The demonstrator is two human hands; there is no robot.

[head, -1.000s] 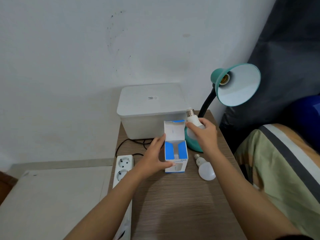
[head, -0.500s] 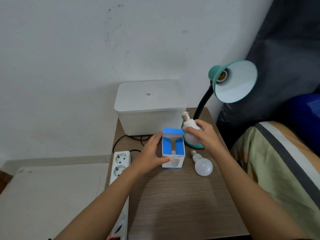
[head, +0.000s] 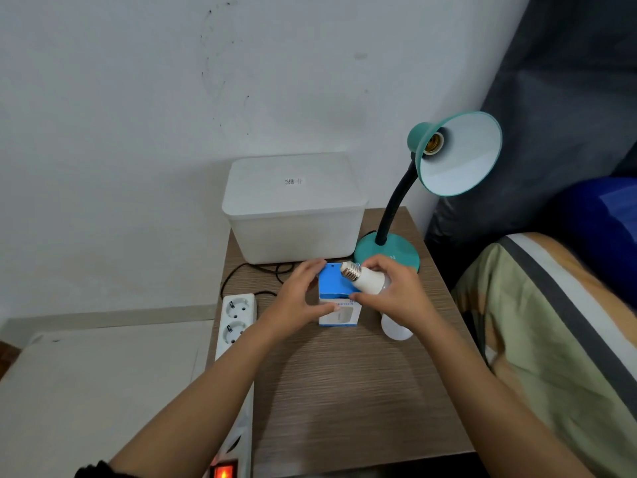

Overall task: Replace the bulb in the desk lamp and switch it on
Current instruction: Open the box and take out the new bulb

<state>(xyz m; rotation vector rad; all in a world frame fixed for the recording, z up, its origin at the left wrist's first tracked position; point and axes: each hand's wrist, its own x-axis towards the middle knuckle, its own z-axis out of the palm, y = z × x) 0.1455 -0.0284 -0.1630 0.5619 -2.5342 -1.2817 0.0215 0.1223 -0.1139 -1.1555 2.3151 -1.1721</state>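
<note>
A teal desk lamp [head: 455, 153] stands at the table's back right, its shade tilted toward me and its brass socket [head: 432, 143] bare. My right hand [head: 396, 294] grips a white bulb [head: 367, 277] with its screw cap pointing left, right over the blue and white bulb box [head: 336, 298]. My left hand [head: 300, 298] holds that box from its left side, and the box's top flap lies folded down. A second white bulb [head: 394, 327] lies on the table, partly hidden under my right hand.
A white lidded plastic bin [head: 293, 208] sits against the wall behind the box. A white power strip [head: 238, 326] runs along the table's left edge, its red switch [head: 224, 470] lit. A black cable [head: 248, 274] loops behind. Striped bedding [head: 551, 339] lies to the right.
The box's flap went from standing open to folded down. My right hand brought the bulb lower and tipped it sideways over the box. The camera tilted so the lamp base now shows.
</note>
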